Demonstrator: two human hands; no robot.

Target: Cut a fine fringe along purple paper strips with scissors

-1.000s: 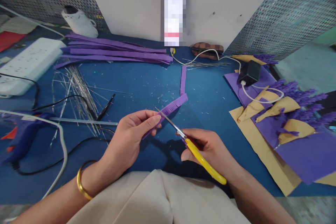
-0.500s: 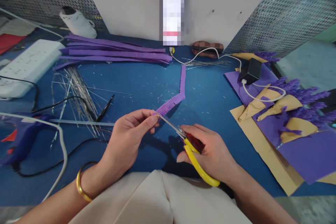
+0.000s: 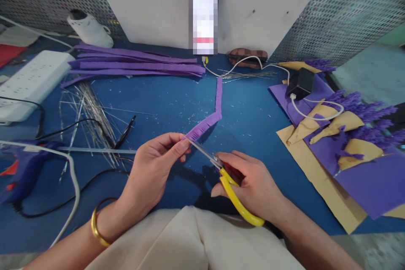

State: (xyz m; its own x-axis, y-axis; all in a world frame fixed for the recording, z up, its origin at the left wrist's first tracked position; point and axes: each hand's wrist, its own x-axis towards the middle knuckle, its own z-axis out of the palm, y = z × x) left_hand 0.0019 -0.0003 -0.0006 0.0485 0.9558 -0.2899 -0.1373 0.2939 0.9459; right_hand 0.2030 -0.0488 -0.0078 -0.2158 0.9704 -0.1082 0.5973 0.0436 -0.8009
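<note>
Between the thumb and fingers of my left hand (image 3: 158, 160) is pinched the near end of a purple strip (image 3: 204, 126). Fine cuts run along the strip's edge, and it bends before stretching away across the table. My right hand (image 3: 249, 177) grips a pair of scissors (image 3: 238, 206) by yellow handles. The thin blades reach to the strip's end beside my left fingertips; whether they touch it I cannot tell. Part of the handles is hidden behind my right fingers.
Several uncut purple strips (image 3: 142, 66) lie at the back left, near loose wires (image 3: 98, 109), a power strip (image 3: 34, 80) and a blue glue gun (image 3: 25, 173). A phone (image 3: 204, 21) leans on the panel. Wrapped purple flowers (image 3: 351, 128) rest on the right, by a black adapter (image 3: 300, 83).
The whole view has shifted slightly. Both hands hold nearly the same pose, with the strip and the scissors still in them.
</note>
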